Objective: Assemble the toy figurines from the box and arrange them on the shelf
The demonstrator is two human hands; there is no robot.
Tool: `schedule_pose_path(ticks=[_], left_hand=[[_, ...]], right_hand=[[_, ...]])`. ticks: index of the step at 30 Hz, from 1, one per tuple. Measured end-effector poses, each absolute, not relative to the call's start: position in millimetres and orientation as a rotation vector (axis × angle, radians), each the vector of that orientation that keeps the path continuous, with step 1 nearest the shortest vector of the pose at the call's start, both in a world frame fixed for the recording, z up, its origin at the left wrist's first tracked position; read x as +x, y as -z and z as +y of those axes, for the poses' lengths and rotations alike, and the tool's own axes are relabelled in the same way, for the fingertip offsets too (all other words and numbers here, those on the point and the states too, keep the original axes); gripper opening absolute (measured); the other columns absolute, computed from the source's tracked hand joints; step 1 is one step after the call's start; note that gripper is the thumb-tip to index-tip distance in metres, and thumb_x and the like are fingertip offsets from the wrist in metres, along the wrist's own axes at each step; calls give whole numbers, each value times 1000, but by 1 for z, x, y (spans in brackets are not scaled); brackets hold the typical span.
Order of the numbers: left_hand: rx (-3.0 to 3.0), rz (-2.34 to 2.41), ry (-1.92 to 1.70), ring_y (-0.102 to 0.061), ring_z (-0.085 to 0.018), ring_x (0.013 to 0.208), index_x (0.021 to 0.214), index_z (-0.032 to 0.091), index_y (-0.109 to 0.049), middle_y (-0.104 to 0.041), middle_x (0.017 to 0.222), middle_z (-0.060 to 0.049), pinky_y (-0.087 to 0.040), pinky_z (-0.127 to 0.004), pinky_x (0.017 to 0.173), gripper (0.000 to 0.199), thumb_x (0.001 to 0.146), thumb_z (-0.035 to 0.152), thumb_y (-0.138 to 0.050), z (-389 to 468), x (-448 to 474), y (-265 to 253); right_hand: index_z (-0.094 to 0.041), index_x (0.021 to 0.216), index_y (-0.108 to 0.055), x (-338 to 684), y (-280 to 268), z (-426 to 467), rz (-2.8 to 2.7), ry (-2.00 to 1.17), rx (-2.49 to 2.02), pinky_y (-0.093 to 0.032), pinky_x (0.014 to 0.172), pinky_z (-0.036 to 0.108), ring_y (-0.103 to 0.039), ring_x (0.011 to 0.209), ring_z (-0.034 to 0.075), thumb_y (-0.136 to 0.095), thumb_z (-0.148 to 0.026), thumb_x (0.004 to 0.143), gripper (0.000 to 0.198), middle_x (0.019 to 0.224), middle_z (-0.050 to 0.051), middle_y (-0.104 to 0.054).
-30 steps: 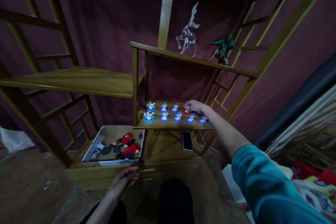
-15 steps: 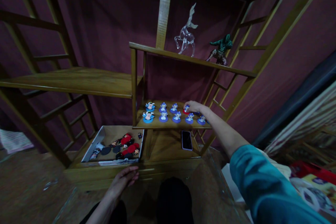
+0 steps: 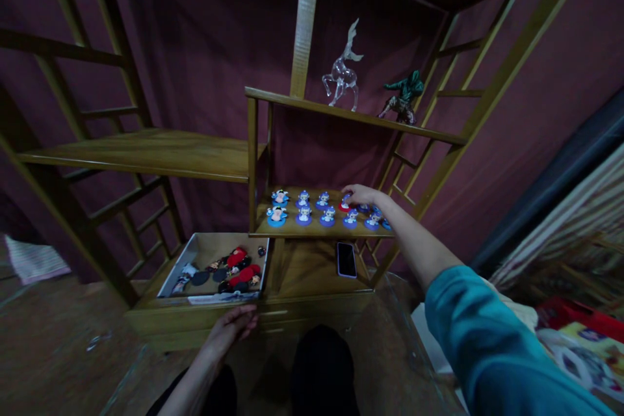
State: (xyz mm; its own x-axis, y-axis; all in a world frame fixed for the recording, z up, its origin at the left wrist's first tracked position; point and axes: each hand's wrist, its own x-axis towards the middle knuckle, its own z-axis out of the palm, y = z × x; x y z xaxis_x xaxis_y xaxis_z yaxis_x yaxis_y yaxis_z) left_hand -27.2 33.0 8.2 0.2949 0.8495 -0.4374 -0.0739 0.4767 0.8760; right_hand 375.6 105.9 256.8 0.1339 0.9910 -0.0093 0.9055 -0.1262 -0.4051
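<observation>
On the middle shelf, my right hand (image 3: 362, 194) reaches in from the right, its fingers closed round a small figurine with a red base (image 3: 345, 203). Around it stand two rows of similar figurines, most with purple bases, such as one figurine (image 3: 327, 216) in front. At the row's left end are two figurines with blue bases, the front one a blue-based figurine (image 3: 276, 216). My left hand (image 3: 233, 327) hovers low before the cabinet's front, fingers loosely bent and apart, with nothing seen in it. My forearm and wrist partly cover the figurines at the right end.
An open cardboard box (image 3: 192, 253) holds several red- and black-based figurines at the lower left. A phone (image 3: 346, 260) lies under the middle shelf. Above stand a clear deer statue (image 3: 343, 75) and a green-hooded figure (image 3: 405, 96). A wooden upright (image 3: 252, 162) bounds the shelf.
The view has shifted slightly. My right hand stays at the red-based figurine, which has barely moved. My left hand keeps its place below the box.
</observation>
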Motion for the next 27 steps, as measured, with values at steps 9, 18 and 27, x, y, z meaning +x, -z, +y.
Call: schedule_pose_path(ticks=[9,18,27], left_hand=[[851,1087,-759,-63,-15,64,88,14,-63,-68,74,-6,-46,-23,59,40,52,28,-75,34,-32,-5],[816,1089,-799,-63,-14,61,83,13,-64,-67,73,-7,-46,-22,55,30,56,19,-74,37,-42,-6],[827,998,-937,-63,-14,65,90,13,-62,-67,78,-8,-48,-21,58,32,59,15,-72,28,-67,-18]], right_hand=[[-15,98,-63,377,-297,66,-1717,-363,-1830,-44,68,23,-54,65,9,-60,-16,71,27,81,3,-65],[-19,102,-61,287,-213,-52,-1311,-867,-1199,-47,78,30,-59,82,13,-60,-38,73,35,98,7,-65],[-17,89,-66,164,-93,-90,-1042,-1337,-1089,-45,73,32,-59,72,14,-70,-39,63,34,88,6,-66]])
